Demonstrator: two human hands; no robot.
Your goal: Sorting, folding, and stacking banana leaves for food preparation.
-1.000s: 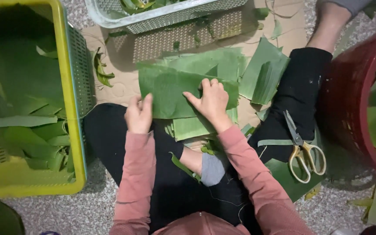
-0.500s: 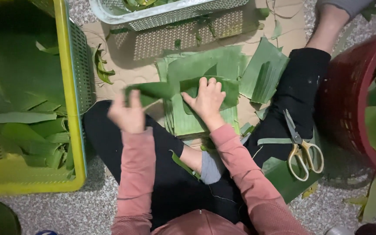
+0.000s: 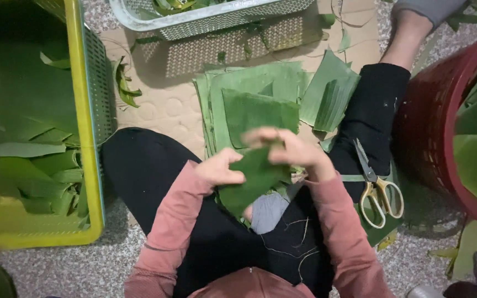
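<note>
A person seated cross-legged on the floor holds a green leaf piece point(image 3: 252, 179) at the centre of the frame, both hands closed on it: the left hand point(image 3: 221, 168) pinches its left edge while the right hand point(image 3: 293, 149), blurred, grips the top, apparently so the piece can be handled clear of the lap.

Just above the hands, a stack of cut leaves point(image 3: 252, 102) lies flat on a sheet of cardboard point(image 3: 161, 105), squared up and within easy reach; the cardboard seems to keep the leaves off the speckled floor point(image 3: 84, 265). A few looser leaf pieces point(image 3: 329, 94) sit at an angle to the right of the stack, beside the person's black-trousered knee.

Yellow-handled scissors point(image 3: 379, 187) rest on that right leg at centre right, blades closed and pointing up the frame, close to the right hand.

Three baskets ring the work: a yellow basket point(image 3: 86, 110) at left holding leaves and long trimmings, a pale basket point(image 3: 205, 19) at the top edge, and a red basket point(image 3: 432, 138) at right with broad uncut leaves. Another person's bare foot point(image 3: 409, 33) shows at upper right, apart from the work.
</note>
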